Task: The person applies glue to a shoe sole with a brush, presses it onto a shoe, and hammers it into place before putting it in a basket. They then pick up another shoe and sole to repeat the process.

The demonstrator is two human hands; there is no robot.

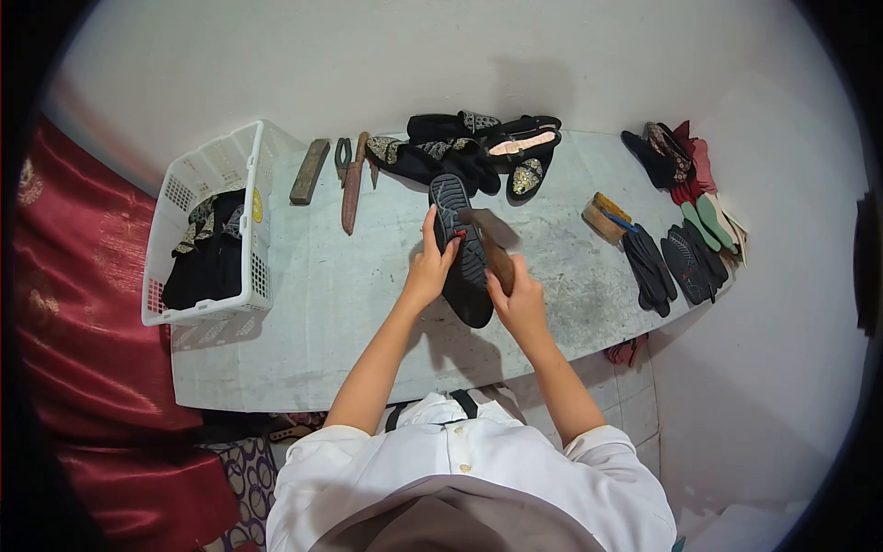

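My left hand (pixel 427 271) is wrapped round the side of a black shoe (pixel 467 296), its ribbed sole turned up toward me and a small red mark near the thumb. In my right hand (pixel 521 302) is a hammer (pixel 498 261), gripped by its wooden handle. The hammer's dark head overlaps the middle of the sole in this view, close to my left fingertips. Just beyond the shoe's far end lies a pile of black shoes (pixel 430 158) with glittery gold and silver trim.
A white plastic basket (pixel 260 216) at left holds several black trimmed uppers. Near it lie a dark block (pixel 310 172), scissors (pixel 343 158) and a sheathed knife (pixel 352 198). On the right are a yellowish container (pixel 605 221) with a blue-handled brush, black soles (pixel 650 271) and coloured pieces (pixel 704 221).
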